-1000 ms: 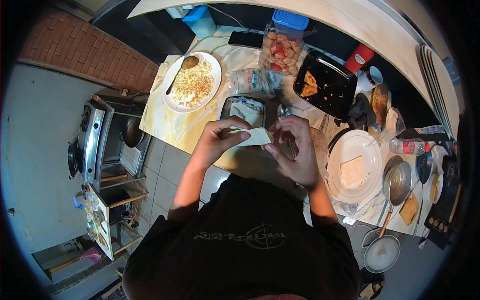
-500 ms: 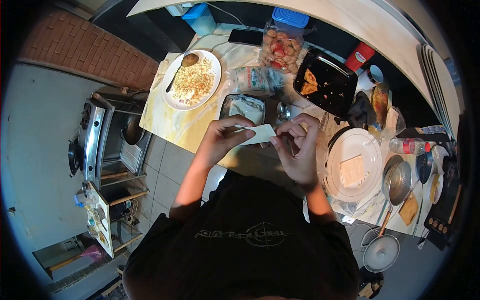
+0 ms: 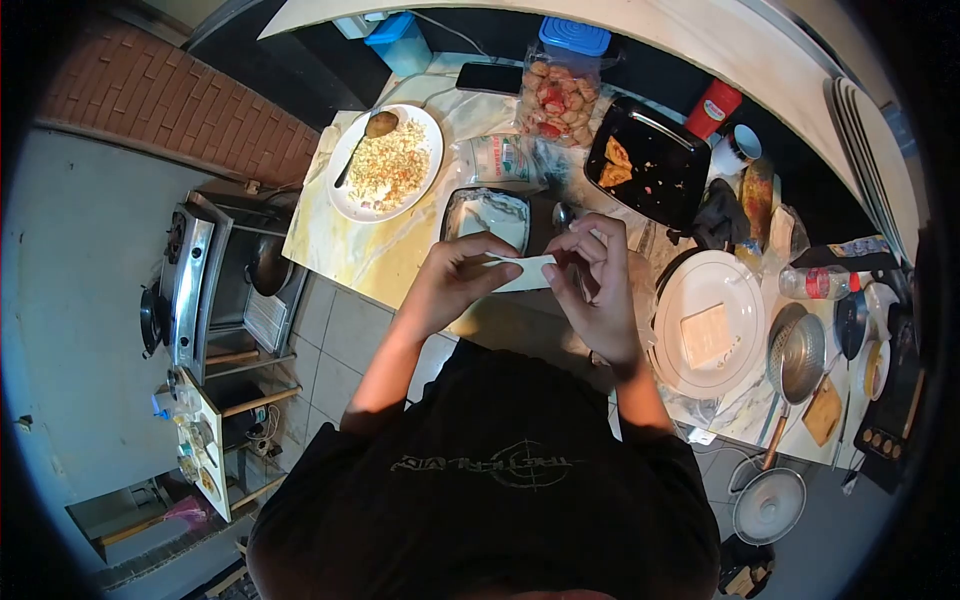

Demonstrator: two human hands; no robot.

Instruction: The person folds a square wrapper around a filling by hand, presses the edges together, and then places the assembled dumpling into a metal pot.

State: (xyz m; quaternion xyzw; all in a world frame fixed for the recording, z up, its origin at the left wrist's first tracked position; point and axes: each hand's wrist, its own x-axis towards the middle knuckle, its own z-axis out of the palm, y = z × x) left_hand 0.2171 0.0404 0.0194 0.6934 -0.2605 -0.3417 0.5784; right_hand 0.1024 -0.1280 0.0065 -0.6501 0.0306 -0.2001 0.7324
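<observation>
Between thumb and fingers, my left hand pinches one end of a small pale wrapper sheet. The thumb and index finger of my right hand close on the sheet's other end. Just beyond the hands is a black-rimmed bowl with a white substance inside. On the right, a white oval plate bears square wrappers. A white plate at the upper left holds chopped filling and a spoon.
A black tray with folded fried pieces lies at the upper right, beside a bag of round snacks. A bottle, a strainer and a pan lid stand further right. A stove is at the left.
My right thumb and index finger have moved slightly onto the sheet's right end. The sheet has shifted a little to the right and turned more level.
</observation>
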